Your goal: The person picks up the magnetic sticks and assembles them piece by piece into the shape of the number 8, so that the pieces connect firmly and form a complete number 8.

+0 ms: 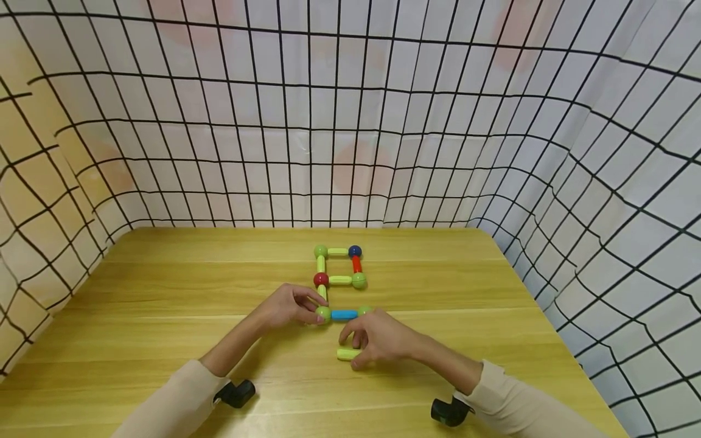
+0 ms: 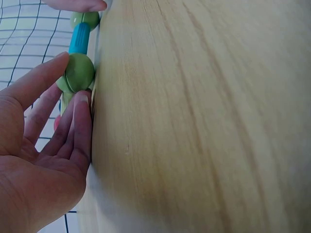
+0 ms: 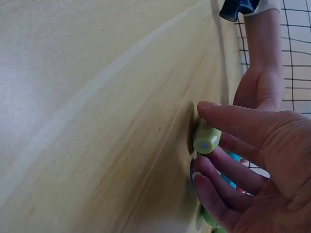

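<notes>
On the table lies a figure of magnetic building rods and balls. My left hand (image 1: pixel 290 304) holds the green ball (image 1: pixel 324 314) at its near left corner, thumb on one side and fingers on the other. A blue rod (image 1: pixel 344 314) runs from that ball to another green ball (image 1: pixel 364 311), partly covered by my right hand (image 1: pixel 386 337). Between its thumb and fingers, the right hand pinches a loose yellow-green rod (image 1: pixel 347 354), whose flat end faces the right wrist camera (image 3: pixel 207 139). A yellow-green rod (image 1: pixel 322 293) links the held ball to a red ball (image 1: pixel 321 279).
Farther back, the figure forms a square with a green ball (image 1: pixel 320 251), a dark blue ball (image 1: pixel 355 251), a red rod (image 1: pixel 357 264) and a green ball (image 1: pixel 358 280). Black wire mesh (image 1: pixel 350 161) before pale cloth encloses the wooden table (image 1: pixel 191 292) at the back and sides.
</notes>
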